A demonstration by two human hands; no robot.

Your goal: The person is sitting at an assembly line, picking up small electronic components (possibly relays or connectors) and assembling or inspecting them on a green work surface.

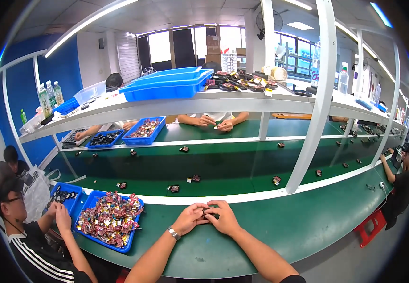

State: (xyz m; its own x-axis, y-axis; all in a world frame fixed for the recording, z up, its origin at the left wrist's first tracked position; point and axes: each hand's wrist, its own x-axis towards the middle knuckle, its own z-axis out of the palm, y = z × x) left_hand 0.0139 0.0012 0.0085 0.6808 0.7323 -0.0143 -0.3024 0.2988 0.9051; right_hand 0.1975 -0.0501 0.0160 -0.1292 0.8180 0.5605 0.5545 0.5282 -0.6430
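Both my hands meet above the green bench top (pixel 261 236), close to its inner edge. My left hand (pixel 190 220), with a metal watch on the wrist, pinches a small black plastic part (pixel 207 212) from the left. The fingers of my right hand (pixel 223 218) close on the same part from the right. Much of it is hidden by the fingers, so its exact kind is unclear. To the left of my hands stands a blue tray (pixel 142 207) heaped with small red-and-yellow wired pieces (pixel 110 218).
Beyond a white rail, a green conveyor belt (pixel 223 186) carries scattered black parts. A white post (pixel 310 108) rises right of centre. Overhead, a white shelf (pixel 167 108) bears blue trays (pixel 167 85) and piled parts. A co-worker (pixel 39 236) sits at left beside another blue tray (pixel 68 191).
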